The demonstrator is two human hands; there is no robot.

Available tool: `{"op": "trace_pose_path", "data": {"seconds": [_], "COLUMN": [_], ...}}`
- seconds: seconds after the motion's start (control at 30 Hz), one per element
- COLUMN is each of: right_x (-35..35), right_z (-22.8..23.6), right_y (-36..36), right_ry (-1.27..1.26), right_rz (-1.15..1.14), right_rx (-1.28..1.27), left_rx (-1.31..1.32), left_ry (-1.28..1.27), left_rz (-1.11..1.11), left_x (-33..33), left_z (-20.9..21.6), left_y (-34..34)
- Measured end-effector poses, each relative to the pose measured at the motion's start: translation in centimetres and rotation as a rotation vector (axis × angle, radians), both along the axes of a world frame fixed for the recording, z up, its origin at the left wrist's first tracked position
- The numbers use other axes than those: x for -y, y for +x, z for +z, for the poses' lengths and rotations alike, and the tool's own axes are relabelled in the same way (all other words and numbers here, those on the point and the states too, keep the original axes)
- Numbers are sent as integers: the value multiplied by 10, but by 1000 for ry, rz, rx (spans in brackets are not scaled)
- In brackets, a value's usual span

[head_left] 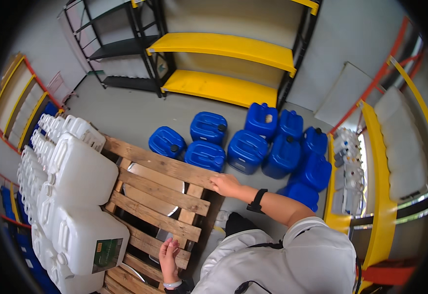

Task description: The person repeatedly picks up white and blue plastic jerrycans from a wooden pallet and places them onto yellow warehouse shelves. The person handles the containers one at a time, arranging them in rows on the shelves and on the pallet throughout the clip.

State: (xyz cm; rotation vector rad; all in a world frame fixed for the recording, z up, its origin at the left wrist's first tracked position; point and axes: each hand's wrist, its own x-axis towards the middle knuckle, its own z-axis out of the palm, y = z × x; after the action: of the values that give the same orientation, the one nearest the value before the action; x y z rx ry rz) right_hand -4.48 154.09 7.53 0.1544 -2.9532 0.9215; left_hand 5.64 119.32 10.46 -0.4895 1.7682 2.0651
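At the near right of the wooden pallet (pixel 165 163), the left hand (pixel 169 256) has loosely bent fingers; whether they pinch anything, I cannot tell. The right hand (pixel 226 186) grips the pallet's far right corner. White jugs (pixel 84 169) crowd its left; slats rightward lie bare, so it seems part-covered. Beyond it, blue jugs (pixel 248 151) leave open floor toward the yellow shelves (pixel 219 88).

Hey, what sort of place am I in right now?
Most likely a storeroom or small warehouse, judging by the wooden pallet in front of you, the blue jerrycans grouped beyond it, and the rack's wide yellow shelves.
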Motion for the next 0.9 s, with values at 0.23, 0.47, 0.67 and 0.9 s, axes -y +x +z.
{"op": "trace_pose_path", "data": {"seconds": [0.23,0.47,0.67,0.9], "right_x": [-45,-75,-90,-144], "right_z": [-39,-56,-47,-47], "right_y": [187,320,383,504], "right_ry": [29,22,3,-22], "right_rz": [-289,-619,-723,-909], "right_rx": [221,350,318,216], "left_rx": [124,21,-28,-27], "left_ry": [-38,-80,-85,-46], "left_rz": [-375,-695,-936,-1109], "left_x": [-32,-108,-175,-265], "left_z": [-21,-9,-10,-4], "left_y": [38,36,62,144]}}
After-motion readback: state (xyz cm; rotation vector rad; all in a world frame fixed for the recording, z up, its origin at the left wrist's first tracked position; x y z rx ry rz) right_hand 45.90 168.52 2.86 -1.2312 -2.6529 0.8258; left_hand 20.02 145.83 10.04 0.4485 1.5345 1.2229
